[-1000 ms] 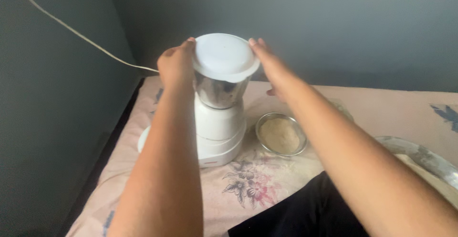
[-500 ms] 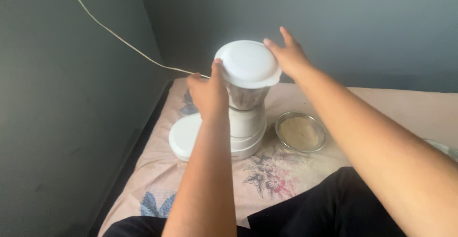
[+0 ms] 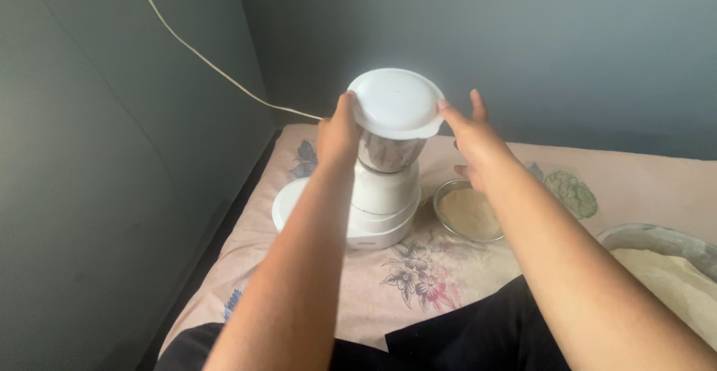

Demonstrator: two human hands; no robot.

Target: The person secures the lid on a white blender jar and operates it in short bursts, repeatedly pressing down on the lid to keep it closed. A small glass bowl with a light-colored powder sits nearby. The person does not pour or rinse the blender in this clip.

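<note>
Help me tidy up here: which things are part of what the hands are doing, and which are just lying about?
In hand:
- left hand and right hand, at the white lid
- steel jar
- white mixer base

Lying about:
- small bowl of powder
- large flour dish
- white plate
- cord

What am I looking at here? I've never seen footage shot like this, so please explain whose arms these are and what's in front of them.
The camera sits on a person's head and looks down, so the two bare arms are that person's own. The left hand and right hand touch opposite edges of the white lid on a steel jar, which stands on a white mixer base. It rests on a flowered cloth. Beside it lies a small steel bowl of pale powder; a bigger dish is at the right. A cord runs along the wall.
</note>
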